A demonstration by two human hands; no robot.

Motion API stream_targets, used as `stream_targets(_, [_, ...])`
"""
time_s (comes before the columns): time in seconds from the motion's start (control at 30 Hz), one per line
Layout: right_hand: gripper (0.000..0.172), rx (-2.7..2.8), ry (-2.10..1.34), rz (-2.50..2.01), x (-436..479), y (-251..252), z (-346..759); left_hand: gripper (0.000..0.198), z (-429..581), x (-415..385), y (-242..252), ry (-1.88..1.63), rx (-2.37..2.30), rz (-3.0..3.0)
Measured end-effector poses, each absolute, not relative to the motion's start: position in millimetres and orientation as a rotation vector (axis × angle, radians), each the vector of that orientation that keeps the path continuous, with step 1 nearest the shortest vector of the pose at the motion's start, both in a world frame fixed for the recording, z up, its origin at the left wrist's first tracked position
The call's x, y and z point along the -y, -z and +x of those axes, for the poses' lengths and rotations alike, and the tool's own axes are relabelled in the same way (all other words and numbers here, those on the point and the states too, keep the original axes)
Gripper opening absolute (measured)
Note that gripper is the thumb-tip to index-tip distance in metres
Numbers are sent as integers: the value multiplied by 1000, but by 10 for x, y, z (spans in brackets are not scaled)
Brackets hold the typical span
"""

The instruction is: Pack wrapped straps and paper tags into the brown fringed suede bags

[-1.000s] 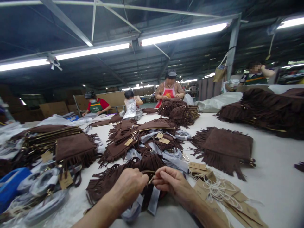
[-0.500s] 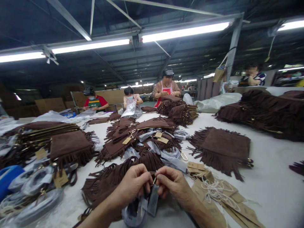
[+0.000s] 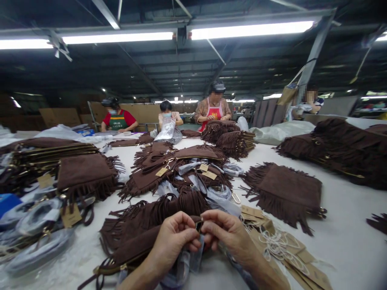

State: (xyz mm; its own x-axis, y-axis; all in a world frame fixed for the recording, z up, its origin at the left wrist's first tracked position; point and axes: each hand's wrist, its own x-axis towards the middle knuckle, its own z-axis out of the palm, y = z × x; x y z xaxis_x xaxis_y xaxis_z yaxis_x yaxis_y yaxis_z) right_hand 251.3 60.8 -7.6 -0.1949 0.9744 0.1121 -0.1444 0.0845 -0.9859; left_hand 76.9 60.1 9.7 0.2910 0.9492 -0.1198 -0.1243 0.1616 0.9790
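Note:
A dark brown fringed bag (image 3: 139, 241) lies flat in front of me, its gold zipper along the near edge. My left hand (image 3: 178, 233) is closed at the bag's right end, thumb and forefinger pinching a small brown tab there. Facing it, my right hand (image 3: 226, 233) is closed too, its fingertips pinched on something too small to make out. A bit of gold hardware shows between the fingertips. Below the hands hangs a plastic-wrapped strap (image 3: 197, 255), partly hidden by my fingers. Brown cardboard tags with white strings (image 3: 279, 245) lie to the right of my right hand.
More fringed bags are piled ahead (image 3: 199, 153), with another single bag (image 3: 290, 191) to the right. At left, wrapped straps (image 3: 42, 249) lie near a stack of bags (image 3: 54, 155). A large dark pile (image 3: 338, 153) stands far right. Several people work across the table.
The view has shifted slightly, and more of the bag's zipper edge shows at the left. Both hands stay pinched close together at the bag's end.

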Motion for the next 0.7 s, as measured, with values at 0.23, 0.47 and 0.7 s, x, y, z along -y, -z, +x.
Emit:
stream_targets(0.23, [34, 1445, -1190, -964, -589, 87, 2535, 24, 801, -589, -41, -971, -982, 1225])
stream_targets(0.47, [30, 1511, -1156, -1055, -559, 55, 2509, 19, 810, -550, -56, -976, -1020, 1368])
stream_targets(0.7, [33, 1457, -1171, -1022, -528, 1, 2479, 16, 821, -554, -55, -974, -1007, 1362])
